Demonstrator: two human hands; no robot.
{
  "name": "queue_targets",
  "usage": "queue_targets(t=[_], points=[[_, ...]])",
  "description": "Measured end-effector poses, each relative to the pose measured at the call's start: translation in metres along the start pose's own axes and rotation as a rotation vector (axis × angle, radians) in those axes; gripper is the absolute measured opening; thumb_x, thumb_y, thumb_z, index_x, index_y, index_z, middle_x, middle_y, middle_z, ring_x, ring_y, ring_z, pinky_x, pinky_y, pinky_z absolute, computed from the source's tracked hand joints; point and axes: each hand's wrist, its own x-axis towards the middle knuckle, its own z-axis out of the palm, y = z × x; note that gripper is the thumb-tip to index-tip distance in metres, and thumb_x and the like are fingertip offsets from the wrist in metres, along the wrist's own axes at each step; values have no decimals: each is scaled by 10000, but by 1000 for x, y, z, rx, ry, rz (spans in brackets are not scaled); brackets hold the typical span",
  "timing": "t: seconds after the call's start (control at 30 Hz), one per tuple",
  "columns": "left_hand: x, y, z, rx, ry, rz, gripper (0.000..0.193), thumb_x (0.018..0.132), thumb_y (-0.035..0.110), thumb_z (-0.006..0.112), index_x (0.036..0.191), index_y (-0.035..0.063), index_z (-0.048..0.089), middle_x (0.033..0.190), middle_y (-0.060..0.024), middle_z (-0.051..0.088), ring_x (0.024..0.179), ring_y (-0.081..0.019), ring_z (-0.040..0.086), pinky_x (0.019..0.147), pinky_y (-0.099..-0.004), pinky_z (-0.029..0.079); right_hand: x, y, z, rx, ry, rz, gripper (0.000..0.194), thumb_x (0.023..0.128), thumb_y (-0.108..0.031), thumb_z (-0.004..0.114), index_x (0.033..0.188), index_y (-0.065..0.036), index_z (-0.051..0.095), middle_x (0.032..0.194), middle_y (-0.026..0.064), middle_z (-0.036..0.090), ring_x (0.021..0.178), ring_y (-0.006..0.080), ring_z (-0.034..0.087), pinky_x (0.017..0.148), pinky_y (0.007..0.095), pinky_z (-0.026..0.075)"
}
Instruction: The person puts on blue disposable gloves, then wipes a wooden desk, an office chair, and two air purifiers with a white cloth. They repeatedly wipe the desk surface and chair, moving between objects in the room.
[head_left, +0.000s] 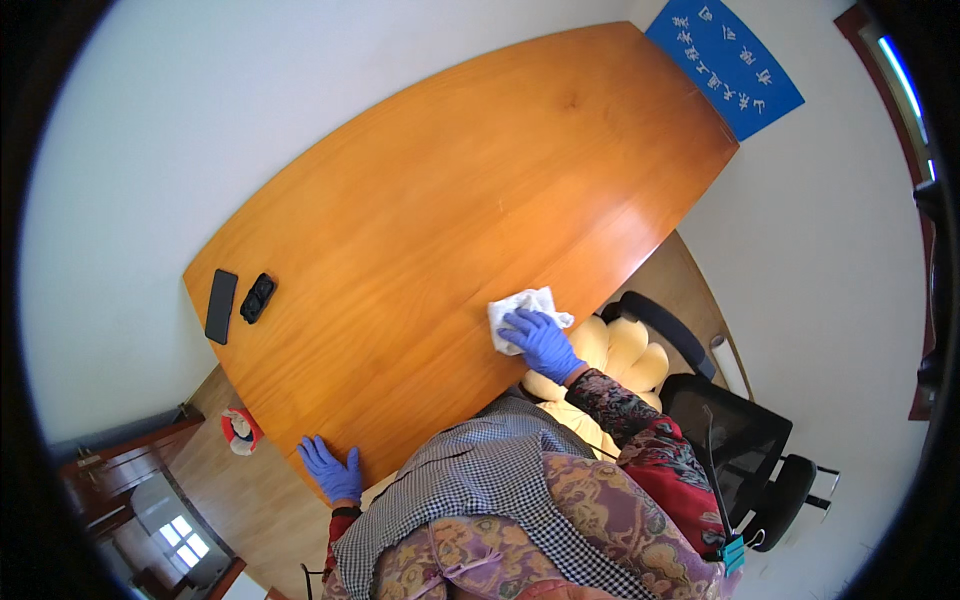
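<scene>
My right hand (541, 341), in a blue disposable glove, presses a crumpled white cloth (525, 304) flat against the wooden tabletop (420, 217) near its front edge. Part of the cloth lies hidden under the fingers. My left hand (331, 469), gloved the same way, rests palm down on the table's near left corner with its fingers spread and nothing in it. Toward the far left end lie a dark smartphone (221, 306) and, beside it, a small black object (258, 298) with two rounded parts, its kind unclear.
A black mesh office chair (724, 427) with a yellow petal-shaped cushion (622, 352) stands at the right front. A red-rimmed waste bin (241, 431) is on the floor at left. White walls border the table; a blue sign (724, 67) with writing stands at its far end.
</scene>
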Motion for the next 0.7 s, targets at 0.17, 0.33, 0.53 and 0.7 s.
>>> queue_targets(t=[0.17,0.33,0.53,0.7], points=[[-6,28,9,-62,73,-181,860,958,502,644,1545,-37,319,1639,-256,272,1532,-446,199,1246,-522,201,-3,117,-32,-48,162,282,517,789,-21,585,1282,-149,673,1363,181,612,1243,401,576,1068,508,449],[-14,94,30,-42,97,-357,852,997,497,594,1583,-25,262,1652,-239,256,1542,-425,192,1248,-519,188,40,221,-48,-5,399,451,389,839,-54,658,1223,-106,694,1305,220,636,1183,433,594,1035,485,476],[-12,125,53,116,255,-400,819,1032,477,526,1608,-11,210,1681,-208,213,1557,-406,166,1252,-527,139,121,192,-34,110,265,187,433,817,-84,671,1247,-128,687,1301,225,625,1198,444,578,1061,510,450],[-14,120,56,120,262,-372,805,1030,460,533,1608,-8,223,1680,-199,222,1558,-400,168,1256,-511,142,110,158,-41,51,-81,-264,502,814,-57,662,1305,-161,671,1397,137,598,1285,396,552,1076,519,447]])
